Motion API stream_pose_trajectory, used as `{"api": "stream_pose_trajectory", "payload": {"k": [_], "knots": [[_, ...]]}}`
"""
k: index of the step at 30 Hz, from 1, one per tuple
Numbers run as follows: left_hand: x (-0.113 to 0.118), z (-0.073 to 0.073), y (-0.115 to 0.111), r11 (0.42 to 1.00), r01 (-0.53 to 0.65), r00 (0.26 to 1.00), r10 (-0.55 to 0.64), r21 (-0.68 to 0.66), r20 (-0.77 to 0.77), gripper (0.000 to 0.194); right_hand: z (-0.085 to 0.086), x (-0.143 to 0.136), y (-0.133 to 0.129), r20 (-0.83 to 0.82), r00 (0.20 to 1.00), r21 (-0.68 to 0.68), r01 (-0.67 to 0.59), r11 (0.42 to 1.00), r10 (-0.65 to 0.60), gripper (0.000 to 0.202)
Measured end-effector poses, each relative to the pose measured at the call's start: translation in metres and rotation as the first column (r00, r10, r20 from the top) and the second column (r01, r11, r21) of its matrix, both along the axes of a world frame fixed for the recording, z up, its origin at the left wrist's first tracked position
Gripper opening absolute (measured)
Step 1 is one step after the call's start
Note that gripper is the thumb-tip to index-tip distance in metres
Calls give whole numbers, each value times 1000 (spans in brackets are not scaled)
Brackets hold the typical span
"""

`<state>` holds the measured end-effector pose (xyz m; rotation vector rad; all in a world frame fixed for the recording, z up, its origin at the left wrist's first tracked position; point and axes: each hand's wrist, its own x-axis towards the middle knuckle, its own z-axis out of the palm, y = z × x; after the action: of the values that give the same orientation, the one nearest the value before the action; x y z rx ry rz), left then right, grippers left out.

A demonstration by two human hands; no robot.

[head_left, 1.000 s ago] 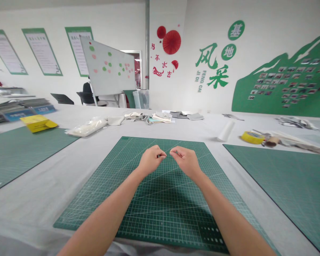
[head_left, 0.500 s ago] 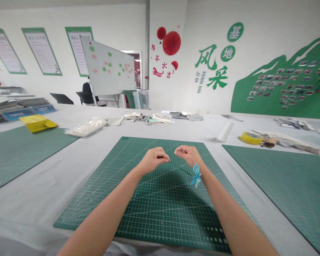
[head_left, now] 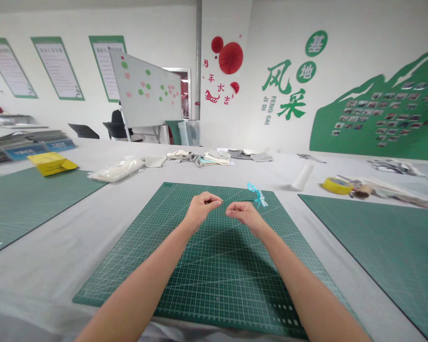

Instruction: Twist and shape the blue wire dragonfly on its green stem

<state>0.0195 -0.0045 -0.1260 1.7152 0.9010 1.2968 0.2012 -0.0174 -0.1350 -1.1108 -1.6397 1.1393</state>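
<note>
A small blue artificial flower [head_left: 258,196] with looped petals, pale bead-like bits and a thin dark green stem lies sideways in the air above the green cutting mat [head_left: 214,275]. Its stem points left toward the pinched fingertips of my left hand [head_left: 201,209], which seem to grip the far end. My right hand [head_left: 246,214] is closed in a pinch just below the stem, its fingertips close to the left ones. Whatever the right fingers hold is hidden or too thin to see.
More green mats lie at left [head_left: 39,199] and right [head_left: 374,247]. Around them are a yellow packet [head_left: 52,164], a clear bag of white material [head_left: 117,169], fabric scraps [head_left: 214,157], a white roll [head_left: 302,176] and yellow tape [head_left: 337,185].
The flower has swung up from below the right wrist to above the right hand. My left hand has shifted slightly left and up, my right hand slightly left and down.
</note>
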Motion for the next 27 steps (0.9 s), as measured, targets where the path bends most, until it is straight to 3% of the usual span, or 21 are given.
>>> {"api": "stream_pose_trajectory", "payload": {"k": [4,11,17,20,24,27], "knots": [[1,-1,0,997,-14,997,20,-82,75,18,2,-9,-5,21,999,27,-44,999,44,18],[2,0,-1,961,83,976,-24,-265,218,24,2,-13,-7,-32,996,-25,-78,997,77,15],[1,-3,2,931,126,951,-16,-343,308,29,-10,-6,2,-102,995,-127,-12,992,-2,20],[1,-5,3,927,126,949,-9,-353,316,28,-17,-2,7,-61,997,-133,35,991,-44,21],[0,-5,4,936,113,953,-7,-335,302,27,-25,6,14,169,974,-6,152,988,-148,16],[1,-4,3,945,83,963,5,-316,268,27,-28,13,17,382,832,292,306,906,-403,17]]}}
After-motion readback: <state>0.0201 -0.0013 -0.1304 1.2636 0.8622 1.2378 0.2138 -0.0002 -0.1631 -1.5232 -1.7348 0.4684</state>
